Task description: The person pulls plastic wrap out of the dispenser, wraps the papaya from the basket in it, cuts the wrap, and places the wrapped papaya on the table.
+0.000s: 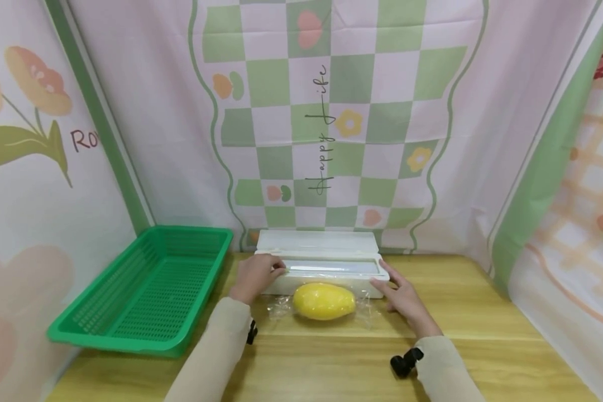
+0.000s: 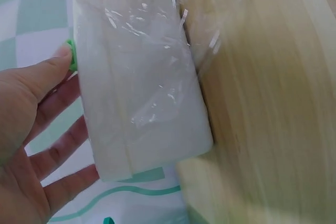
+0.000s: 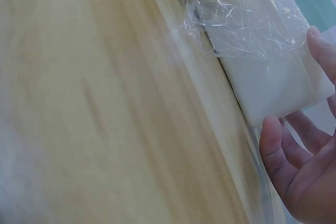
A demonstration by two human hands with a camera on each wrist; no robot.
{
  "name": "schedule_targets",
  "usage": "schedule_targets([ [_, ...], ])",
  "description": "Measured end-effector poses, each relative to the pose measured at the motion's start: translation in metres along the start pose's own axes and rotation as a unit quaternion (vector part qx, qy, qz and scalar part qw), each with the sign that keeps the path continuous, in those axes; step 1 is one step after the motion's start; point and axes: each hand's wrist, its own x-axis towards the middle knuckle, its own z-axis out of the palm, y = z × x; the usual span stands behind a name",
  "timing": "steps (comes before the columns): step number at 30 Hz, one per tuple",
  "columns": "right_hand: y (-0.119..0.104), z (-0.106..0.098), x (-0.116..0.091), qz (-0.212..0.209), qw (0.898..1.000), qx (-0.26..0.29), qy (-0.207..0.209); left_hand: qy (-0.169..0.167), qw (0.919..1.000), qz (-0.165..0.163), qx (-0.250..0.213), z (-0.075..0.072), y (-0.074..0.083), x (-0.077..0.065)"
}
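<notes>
A white cling film dispenser [image 1: 321,287] lies on the table with its clear lid [image 1: 317,241] raised at the back. In front of it is a yellow mango-shaped fruit [image 1: 324,301] with clear film [image 1: 280,306] over it, loose and crinkled at both sides. My left hand [image 1: 253,276] is at the dispenser's left end. Its thumb and forefinger pinch a small green slide cutter [image 2: 72,56], while the other fingers reach behind the dispenser. At the right end, my right hand [image 1: 404,298] grips the dispenser's corner, thumb in front and forefinger along the end.
A green plastic basket [image 1: 181,335] with slotted walls stands at the left of the wooden table [image 1: 331,368]. Printed curtains [image 1: 352,128] rise close behind the dispenser and along both sides.
</notes>
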Motion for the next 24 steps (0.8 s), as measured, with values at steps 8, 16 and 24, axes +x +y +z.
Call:
schedule_targets([
  [8, -0.012, -0.001, -0.005, 0.013, 1.0, 0.014, -0.01, 0.029, 0.999, 0.016, -0.031, 0.003, -0.009, -0.005],
  [16, -0.011, -0.001, -0.005, 0.018, 1.0, 0.018, -0.013, 0.067, 0.993, 0.035, -0.091, 0.003, -0.025, -0.013],
  [24, 0.0, 0.0, 0.002, 0.006, 1.0, 0.007, -0.007, 0.089, 0.988, 0.014, -0.126, -0.001, -0.032, -0.023],
])
